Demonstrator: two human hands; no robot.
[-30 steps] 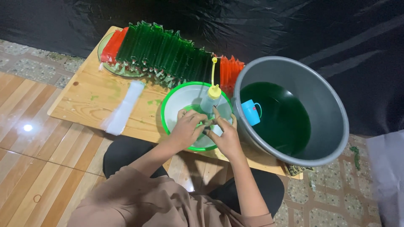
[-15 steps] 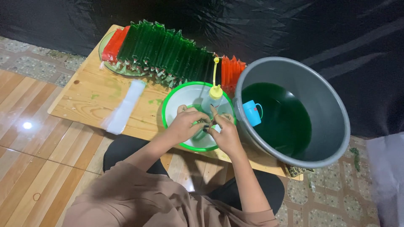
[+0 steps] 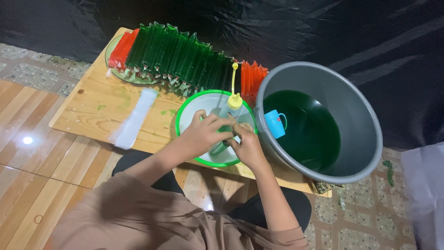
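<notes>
From the head view, the squeeze bottle (image 3: 234,103) stands upright in the green-rimmed bowl (image 3: 185,109), its yellow nozzle pointing up toward the packets. My left hand (image 3: 202,133) and right hand (image 3: 246,146) meet just below it, fingers curled, pinching something small; what, I cannot tell.

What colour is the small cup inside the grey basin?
The cup is light blue, seen in the head view, at the basin rim.

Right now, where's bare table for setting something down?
Bare wood on the table left of the white strip, and between strip and green bowl. Crowded: packet row along the back, both hands over the bowl, grey basin right.
</notes>
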